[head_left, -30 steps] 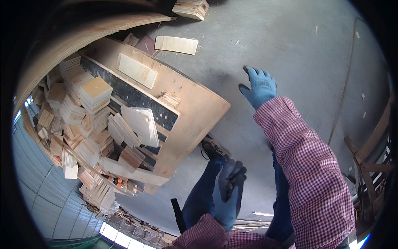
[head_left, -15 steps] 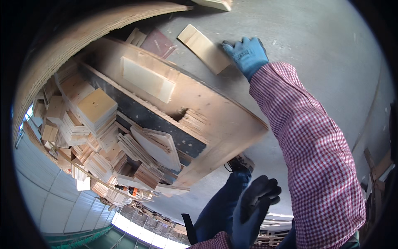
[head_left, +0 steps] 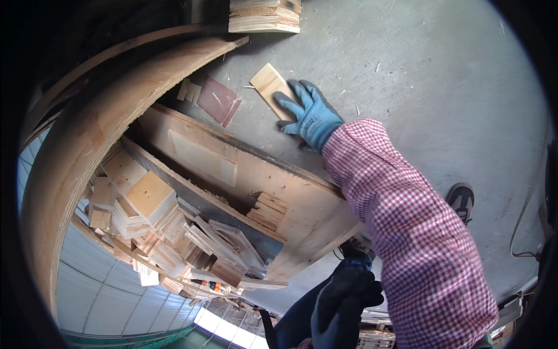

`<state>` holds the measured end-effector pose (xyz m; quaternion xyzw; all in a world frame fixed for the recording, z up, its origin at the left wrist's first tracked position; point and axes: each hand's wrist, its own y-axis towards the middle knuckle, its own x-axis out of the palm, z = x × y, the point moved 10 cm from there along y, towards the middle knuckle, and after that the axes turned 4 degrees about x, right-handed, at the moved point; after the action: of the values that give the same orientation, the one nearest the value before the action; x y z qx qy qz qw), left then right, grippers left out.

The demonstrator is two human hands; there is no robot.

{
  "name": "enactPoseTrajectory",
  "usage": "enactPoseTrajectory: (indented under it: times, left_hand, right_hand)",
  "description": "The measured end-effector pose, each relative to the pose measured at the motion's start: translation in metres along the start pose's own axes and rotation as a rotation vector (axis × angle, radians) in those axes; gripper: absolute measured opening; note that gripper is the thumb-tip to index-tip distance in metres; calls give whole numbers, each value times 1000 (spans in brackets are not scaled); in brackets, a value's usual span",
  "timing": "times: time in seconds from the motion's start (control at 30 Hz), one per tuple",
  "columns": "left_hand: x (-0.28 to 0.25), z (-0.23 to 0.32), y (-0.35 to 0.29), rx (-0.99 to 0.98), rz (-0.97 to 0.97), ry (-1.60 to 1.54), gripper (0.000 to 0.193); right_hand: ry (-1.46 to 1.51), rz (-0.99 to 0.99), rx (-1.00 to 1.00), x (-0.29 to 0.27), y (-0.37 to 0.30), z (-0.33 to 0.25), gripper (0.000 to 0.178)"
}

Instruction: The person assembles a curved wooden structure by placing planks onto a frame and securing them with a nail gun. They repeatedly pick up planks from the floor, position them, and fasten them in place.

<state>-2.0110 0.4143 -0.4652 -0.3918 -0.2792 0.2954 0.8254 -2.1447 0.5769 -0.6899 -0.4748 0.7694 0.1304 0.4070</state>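
From where I stand, it comes down to the right hand (head_left: 317,125), in a blue knit glove, and a pale rectangular wooden board (head_left: 269,87) lying on the grey concrete floor (head_left: 418,64), just beyond the far long edge of a big tan plywood box (head_left: 314,200). The board reaches forward and to the left from the fingers, its long axis running obliquely back toward the palm, so the hand covers its near end. Those fingers are spread, the thumb apart from the rest; whether they pinch the wood I can't tell. The left hand (head_left: 347,302), gloved with a dark palm, is well apart, low by the knee, its fingers bent inward with nothing visible in them; how tightly they close I can't tell either.

Left of the board, near that same box edge, lies a dark red flat piece (head_left: 217,100). A stack of layered plywood pieces (head_left: 264,18) sits farther off on the floor. At the box's left side, cut wood blocks (head_left: 154,198) are heaped up, below a broad curved-looking plywood sheet (head_left: 99,134). Past the heap rises a pale ribbed wall (head_left: 116,256).
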Motion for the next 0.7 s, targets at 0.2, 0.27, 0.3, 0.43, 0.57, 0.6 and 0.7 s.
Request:
enactPoseTrajectory:
  times: [0.2,0.27,0.3,0.43,0.57,0.6,0.7]
  left_hand:
    - [12,-20,-26,-173,213,56,54]
    - [16,-25,-30,-224,143,0,44]
    - [13,-28,-34,-249,209,-11,43]
    - [-8,-50,-48,-159,248,28,39]
    - [-24,-68,-89,-174,212,76,35]
    - [-24,-65,-105,-187,235,138,34]
    - [1,-19,-138,-196,121,89,41]
  right_hand:
    - [-100,-94,317,-27,-43,25,46]
    - [171,121,545,-44,-71,63,42]
    - [204,133,600,-48,-96,73,48]
    - [1323,256,965,-101,-196,63,45]
    - [2081,-55,1264,-136,-288,-20,59]
    - [2088,-109,1294,-152,-305,-41,63]
    - [2270,-162,1132,-215,-323,-99,70]
